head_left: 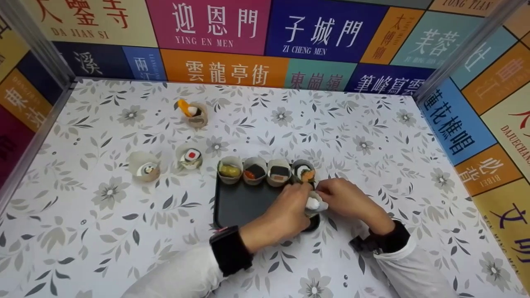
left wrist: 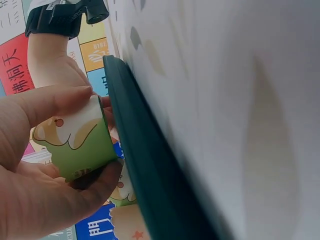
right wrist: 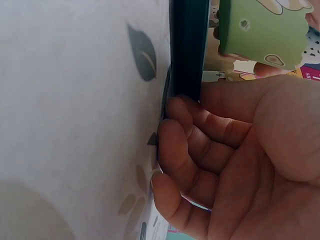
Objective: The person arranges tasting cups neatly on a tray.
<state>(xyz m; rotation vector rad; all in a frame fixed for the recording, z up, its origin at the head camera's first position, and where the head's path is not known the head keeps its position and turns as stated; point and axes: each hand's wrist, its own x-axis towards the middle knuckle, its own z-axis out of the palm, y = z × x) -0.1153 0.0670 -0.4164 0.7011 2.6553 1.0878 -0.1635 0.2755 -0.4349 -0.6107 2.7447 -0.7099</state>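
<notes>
A small green paper cup (left wrist: 82,145) with a cartoon animal print is pinched between the thumb and fingers of my left hand (head_left: 285,211). White food (head_left: 313,203) shows inside that cup, which is over the right side of the black tray (head_left: 240,203). At the tray's right edge, my right hand (head_left: 350,199) grips the rim, thumb on top and fingers curled at its side, as the right wrist view shows. Several paper cups with toy sushi stand along the tray's back edge, the rightmost cup (head_left: 303,170) just beyond my left hand.
Left of the tray, on the floral tablecloth (head_left: 157,231), stand a cup with a red-centred roll (head_left: 191,155) and a pale cup (head_left: 145,166). Farther back is a brown cup (head_left: 196,118) with an orange-topped piece. Panels with printed characters (head_left: 215,29) border the table.
</notes>
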